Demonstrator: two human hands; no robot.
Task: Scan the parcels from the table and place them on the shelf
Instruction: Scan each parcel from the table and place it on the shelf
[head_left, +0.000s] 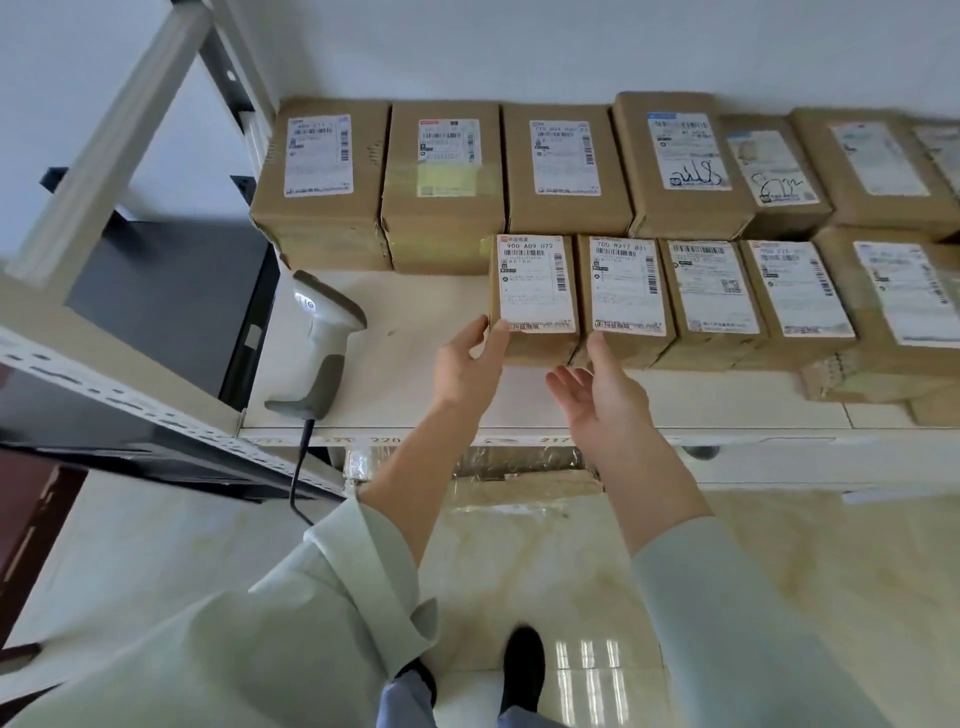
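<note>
A small brown parcel (535, 291) with a white label lies on the white shelf (415, 322), leftmost in the front row of parcels. My left hand (467, 364) holds its near left corner, thumb on the label and fingers along the left side. My right hand (597, 395) is open, palm turned up and left, with one fingertip touching the near edge of the neighbouring labelled parcel (626, 296). A grey handheld scanner (317, 348) lies on the shelf to the left, its cable hanging over the front edge.
A back row of larger brown parcels (441, 182) runs along the wall, and more front-row parcels (795, 296) extend right. The shelf's metal upright (114, 156) rises at left. Taped parcels (519, 473) sit on the level below. My shoe shows on the tiled floor.
</note>
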